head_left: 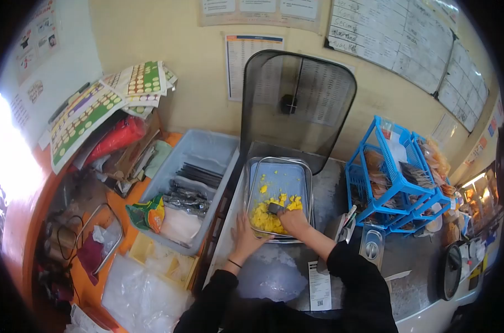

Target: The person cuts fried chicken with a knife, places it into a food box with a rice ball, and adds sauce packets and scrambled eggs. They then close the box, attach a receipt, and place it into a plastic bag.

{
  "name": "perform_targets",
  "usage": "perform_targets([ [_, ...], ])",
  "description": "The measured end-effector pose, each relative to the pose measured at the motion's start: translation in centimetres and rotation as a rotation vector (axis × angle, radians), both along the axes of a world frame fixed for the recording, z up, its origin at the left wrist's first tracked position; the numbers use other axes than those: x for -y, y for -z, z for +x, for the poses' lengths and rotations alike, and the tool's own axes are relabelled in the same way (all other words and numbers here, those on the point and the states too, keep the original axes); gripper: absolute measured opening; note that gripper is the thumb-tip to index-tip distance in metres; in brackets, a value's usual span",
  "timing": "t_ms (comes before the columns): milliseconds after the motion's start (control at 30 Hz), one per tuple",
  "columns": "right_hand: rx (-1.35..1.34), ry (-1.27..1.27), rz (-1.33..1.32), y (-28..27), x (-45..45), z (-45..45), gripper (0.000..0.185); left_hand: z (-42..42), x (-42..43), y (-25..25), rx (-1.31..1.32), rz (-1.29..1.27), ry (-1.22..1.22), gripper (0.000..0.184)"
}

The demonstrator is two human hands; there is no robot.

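Note:
A metal tray (309, 191) with a bluish bottom holds yellow chopped food (268, 222), heaped at its near end with small bits scattered farther up. My right hand (293, 221) is closed around a dark tool (275, 208) that touches the yellow food. At the tray's near left corner, my left hand (247, 240) rests with its fingers spread along the rim, holding nothing else. Behind the tray, a dark transparent lid (299, 105) stands upright against the wall.
Left of the tray is a grey bin (193, 141) with dark packets. Blue stacked baskets (393, 186) stand to the right. A printed receipt (319, 286) and a small metal container (372, 244) lie near my right arm. Plastic bags (143, 294) are at the lower left.

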State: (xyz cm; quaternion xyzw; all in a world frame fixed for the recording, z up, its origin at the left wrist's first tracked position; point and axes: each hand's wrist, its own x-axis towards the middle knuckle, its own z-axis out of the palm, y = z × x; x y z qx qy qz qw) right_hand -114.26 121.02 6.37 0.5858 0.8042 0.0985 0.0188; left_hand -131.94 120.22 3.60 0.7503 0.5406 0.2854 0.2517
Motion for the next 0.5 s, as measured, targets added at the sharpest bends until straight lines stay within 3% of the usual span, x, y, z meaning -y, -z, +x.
perform_targets([
  [100,-0.011,-0.146,-0.102,1.0,2.3,-1.5,0.012,0.5,-0.1,3.8,0.077,-0.056,-0.012,0.112],
  [233,-0.114,-0.062,-0.216,1.4,2.3,-2.5,0.018,0.7,-0.1,4.0,0.078,-0.061,-0.042,0.112],
  [333,-0.153,-0.113,-0.083,3.4,2.0,-3.3,0.018,0.7,0.1,3.5,0.098,-0.075,-0.064,0.107],
  [433,-0.186,0.001,-0.175,2.5,1.6,-3.3,0.026,0.8,-0.2,3.4,0.135,-0.039,-0.069,0.104],
  [500,-0.216,0.004,-0.084,1.2,1.8,-3.3,0.026,1.0,0.0,3.9,0.137,-0.022,-0.070,0.104],
])
